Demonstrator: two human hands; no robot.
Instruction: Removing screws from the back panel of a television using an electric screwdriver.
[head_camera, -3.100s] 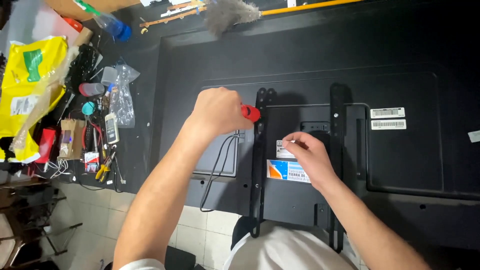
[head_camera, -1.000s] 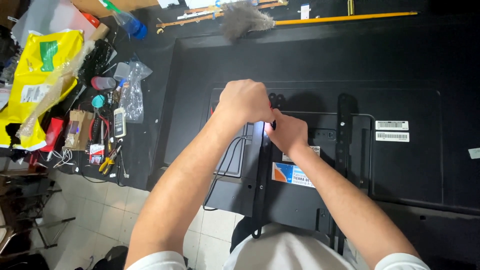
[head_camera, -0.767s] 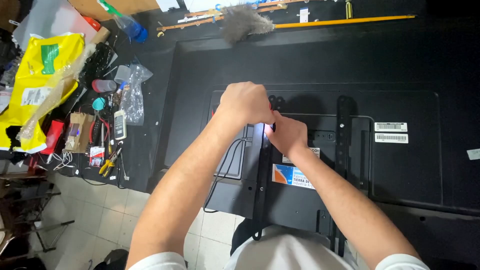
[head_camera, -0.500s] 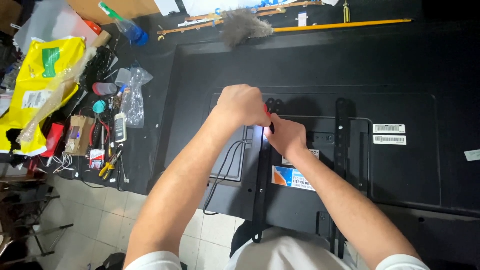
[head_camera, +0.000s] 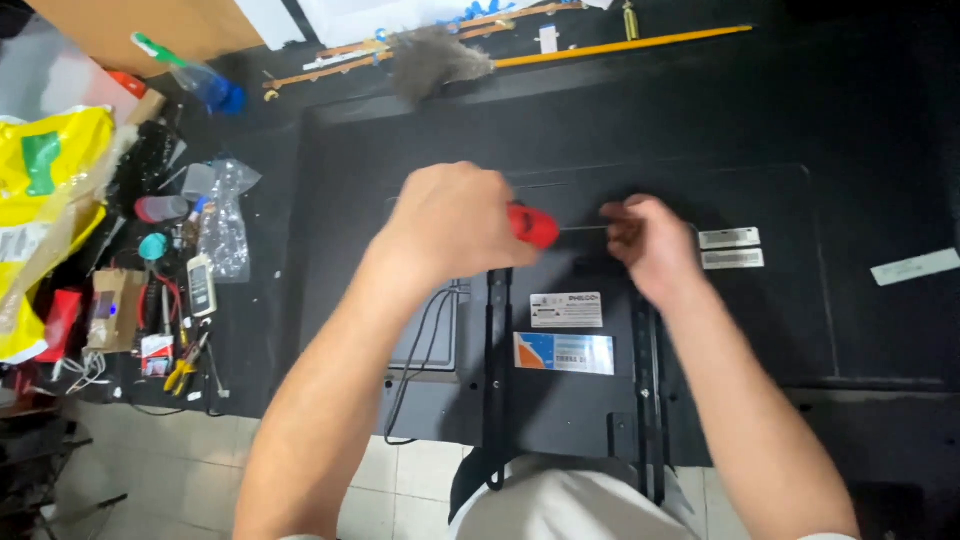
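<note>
A large black flat television lies face down, its back panel up. Two black mounting rails run down that back, one on the left and one on the right. My left hand is closed around the red handle of a screwdriver, whose thin shaft points right. My right hand pinches the tip end of the shaft above the top of the right rail. What lies under the fingertips is hidden.
White and blue-orange stickers sit between the rails. A black cable loops down the panel. Left of the television lie a yellow bag, a clear plastic bag, pliers and small tools. A feather duster and yellow stick rest beyond.
Both hands were together at the top of the left rail. My right hand has now slid right to the top of the right rail, with the screwdriver shaft stretched between the hands.
</note>
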